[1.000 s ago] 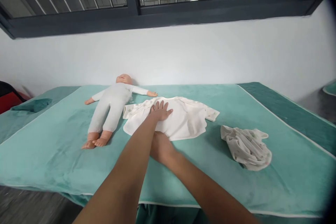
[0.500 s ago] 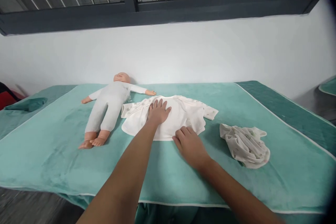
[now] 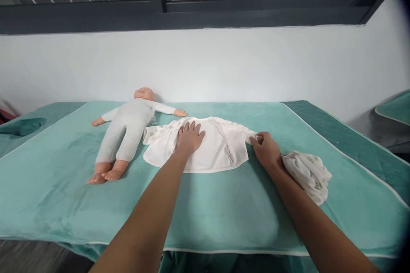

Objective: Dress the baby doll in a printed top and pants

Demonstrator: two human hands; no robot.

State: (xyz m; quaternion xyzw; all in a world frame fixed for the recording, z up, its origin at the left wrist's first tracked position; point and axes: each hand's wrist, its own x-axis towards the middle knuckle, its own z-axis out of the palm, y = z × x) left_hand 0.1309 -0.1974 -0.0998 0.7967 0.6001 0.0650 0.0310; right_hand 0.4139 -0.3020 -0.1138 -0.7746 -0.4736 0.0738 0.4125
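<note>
Left hand: fingers slightly apart, flat on shirt, right of doll. Right hand: grip closed on sleeve.

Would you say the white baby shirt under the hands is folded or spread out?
Spread: the shirt lies flat, its sleeves reaching out to both sides and its hem fully visible.

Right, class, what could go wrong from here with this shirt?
The right hand pinches the sleeve while the left hand lies flat on the shirt, so a hard pull might wrinkle or stretch it. The right forearm crosses in front of the crumpled cloth and could brush it out of place.
</note>
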